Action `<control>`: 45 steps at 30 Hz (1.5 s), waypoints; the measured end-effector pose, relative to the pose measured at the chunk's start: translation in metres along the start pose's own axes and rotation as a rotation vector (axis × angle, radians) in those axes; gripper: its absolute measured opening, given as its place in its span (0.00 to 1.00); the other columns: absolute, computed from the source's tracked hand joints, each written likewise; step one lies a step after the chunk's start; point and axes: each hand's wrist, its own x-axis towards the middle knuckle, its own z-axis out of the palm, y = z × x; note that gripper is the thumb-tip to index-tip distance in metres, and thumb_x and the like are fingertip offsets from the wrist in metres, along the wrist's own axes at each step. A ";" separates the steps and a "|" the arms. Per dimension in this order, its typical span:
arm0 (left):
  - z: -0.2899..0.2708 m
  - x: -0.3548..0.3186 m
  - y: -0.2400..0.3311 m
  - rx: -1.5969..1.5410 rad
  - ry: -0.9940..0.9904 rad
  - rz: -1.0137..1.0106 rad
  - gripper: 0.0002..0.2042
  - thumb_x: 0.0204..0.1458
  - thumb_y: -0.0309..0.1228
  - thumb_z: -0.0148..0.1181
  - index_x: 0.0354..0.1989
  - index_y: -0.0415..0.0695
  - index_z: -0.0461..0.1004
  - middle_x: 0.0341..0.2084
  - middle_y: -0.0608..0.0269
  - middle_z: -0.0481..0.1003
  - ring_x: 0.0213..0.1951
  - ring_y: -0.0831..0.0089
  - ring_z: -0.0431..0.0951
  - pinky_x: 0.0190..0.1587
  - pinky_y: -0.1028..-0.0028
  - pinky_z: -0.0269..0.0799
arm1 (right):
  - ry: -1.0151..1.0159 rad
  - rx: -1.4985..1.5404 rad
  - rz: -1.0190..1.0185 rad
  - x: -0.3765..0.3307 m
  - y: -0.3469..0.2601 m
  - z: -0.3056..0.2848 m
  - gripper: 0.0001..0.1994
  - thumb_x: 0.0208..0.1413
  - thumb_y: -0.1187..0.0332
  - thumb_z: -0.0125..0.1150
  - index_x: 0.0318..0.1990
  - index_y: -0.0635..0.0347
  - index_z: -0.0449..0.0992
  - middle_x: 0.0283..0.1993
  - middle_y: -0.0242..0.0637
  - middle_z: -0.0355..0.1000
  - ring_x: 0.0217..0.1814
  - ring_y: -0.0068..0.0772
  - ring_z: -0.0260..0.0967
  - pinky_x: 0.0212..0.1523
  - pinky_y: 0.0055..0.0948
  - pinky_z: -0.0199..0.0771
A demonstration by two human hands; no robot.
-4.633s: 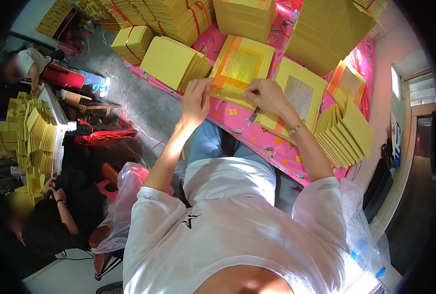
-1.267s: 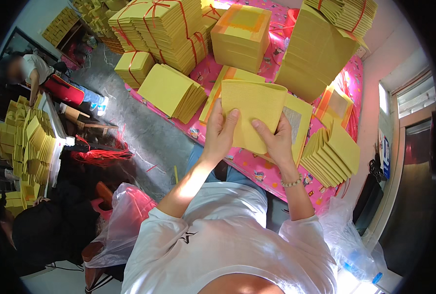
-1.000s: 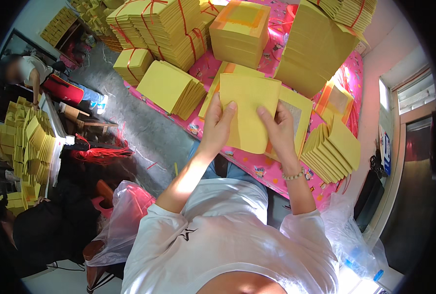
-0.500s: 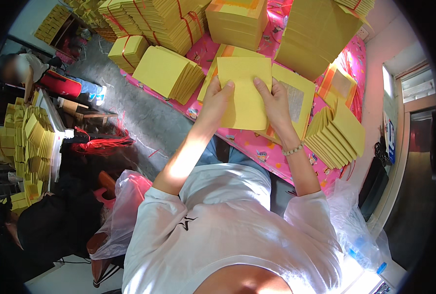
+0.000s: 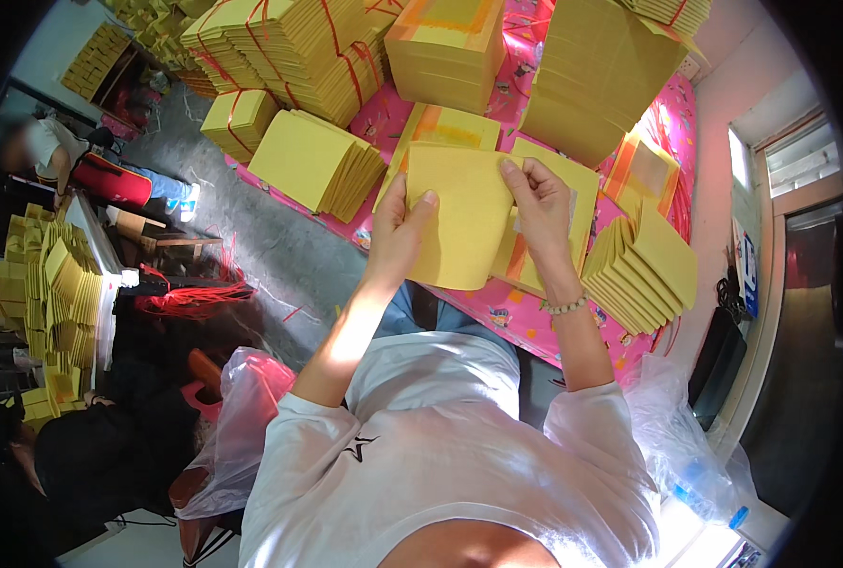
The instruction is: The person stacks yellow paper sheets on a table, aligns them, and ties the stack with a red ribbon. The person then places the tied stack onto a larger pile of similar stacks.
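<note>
Above my lap I hold a blank yellow paper sheet (image 5: 457,222) upright between both hands; whether it is one sheet or several cannot be made out. My left hand (image 5: 398,232) is closed on its left edge, thumb on the near face. At the upper right corner my right hand (image 5: 540,204), wearing a beaded bracelet, pinches the paper between thumb and fingers. Behind it lies yellow paper with an orange border (image 5: 455,126). To the right, partly under my right hand, is a yellow sheet with a silver patch, its middle hidden.
Folded yellow paper stands in a fanned stack (image 5: 641,275) at right and a leaning stack (image 5: 303,161) at left. Tall bundles tied with red string (image 5: 289,52) rise behind on the pink patterned cloth (image 5: 483,298). Another person (image 5: 71,156) is at a paper-laden table at far left.
Both hands have brought the yellow paper lower and closer to me. My right hand has shifted up to its top right corner, and the sheet's lower edge now curves.
</note>
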 end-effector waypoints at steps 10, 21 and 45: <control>-0.019 -0.007 0.016 -0.038 0.060 0.018 0.10 0.59 0.24 0.48 0.47 0.39 0.66 0.41 0.63 0.72 0.44 0.80 0.71 0.47 0.78 0.66 | -0.262 -0.054 0.147 -0.010 0.002 0.012 0.10 0.55 0.66 0.62 0.34 0.67 0.77 0.27 0.26 0.73 0.26 0.10 0.65 0.24 0.15 0.63; -0.036 -0.024 0.019 -0.060 0.212 0.096 0.09 0.58 0.23 0.47 0.47 0.39 0.65 0.40 0.63 0.72 0.43 0.80 0.71 0.46 0.78 0.67 | -0.456 -0.062 0.263 -0.019 -0.018 0.041 0.13 0.56 0.66 0.61 0.42 0.69 0.77 0.34 0.33 0.77 0.32 0.15 0.71 0.32 0.17 0.71; -0.134 -0.020 0.029 -0.216 0.599 0.256 0.16 0.58 0.28 0.52 0.54 0.38 0.64 0.47 0.58 0.71 0.46 0.74 0.74 0.48 0.73 0.70 | -0.597 -0.383 -0.038 0.046 -0.018 0.146 0.13 0.51 0.62 0.64 0.31 0.66 0.77 0.20 0.33 0.70 0.21 0.19 0.63 0.25 0.25 0.64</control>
